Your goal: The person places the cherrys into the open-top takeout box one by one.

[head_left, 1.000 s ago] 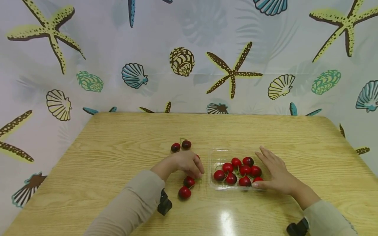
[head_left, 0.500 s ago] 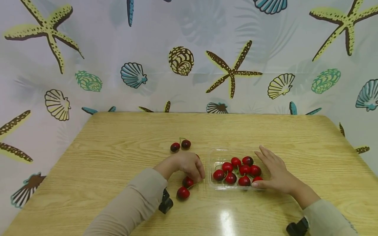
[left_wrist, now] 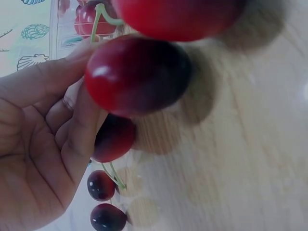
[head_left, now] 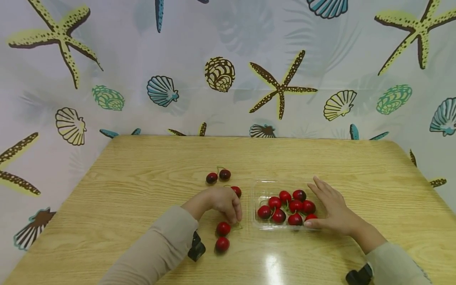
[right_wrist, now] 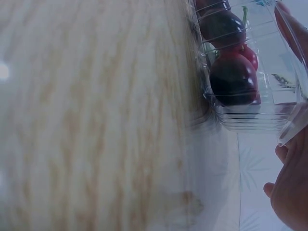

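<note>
Fingers of the left hand (head_left: 221, 202) curl down, pinching the green stem of a glossy red cherry pair (head_left: 223, 236) at 6 o'clock of it. Right hand (head_left: 333, 209), fingers straight, rests against the clear plastic cherry tray (head_left: 261, 189), at 3 o'clock.

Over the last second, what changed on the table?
The left hand pulled back toward the person, dragging the cherry pair nearer the table's front edge; that uncovered a cherry behind the hand. The right hand stayed flat against the clear plastic tray; the far two cherries unmoved.
</note>
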